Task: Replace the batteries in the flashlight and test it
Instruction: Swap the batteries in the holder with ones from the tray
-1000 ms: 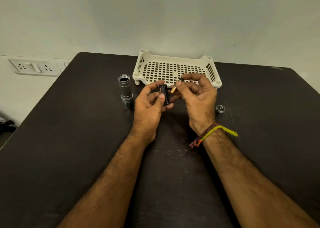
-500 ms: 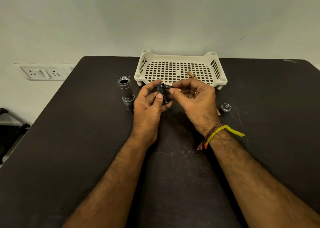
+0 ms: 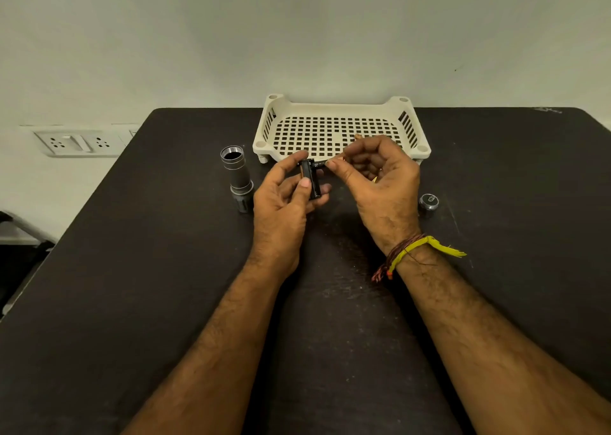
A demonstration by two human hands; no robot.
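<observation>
My left hand (image 3: 284,200) grips a small black battery holder (image 3: 310,177) upright between thumb and fingers, above the dark table (image 3: 165,269). My right hand (image 3: 373,177) pinches a small dark battery (image 3: 320,164) at the holder's top end; another gold-tipped piece shows inside its curled fingers. The grey flashlight body (image 3: 237,177) stands open end up, left of my left hand. Its round tail cap (image 3: 428,201) lies on the table to the right of my right hand.
A cream perforated plastic tray (image 3: 337,110) sits at the table's far edge, just behind my hands, with one small battery (image 3: 357,136) lying in it. A wall socket panel (image 3: 79,142) is off to the left, beyond the table edge.
The right hand's fingers have curled tighter and the battery now meets the holder's top end. Both hands stay at the same spot before the tray.
</observation>
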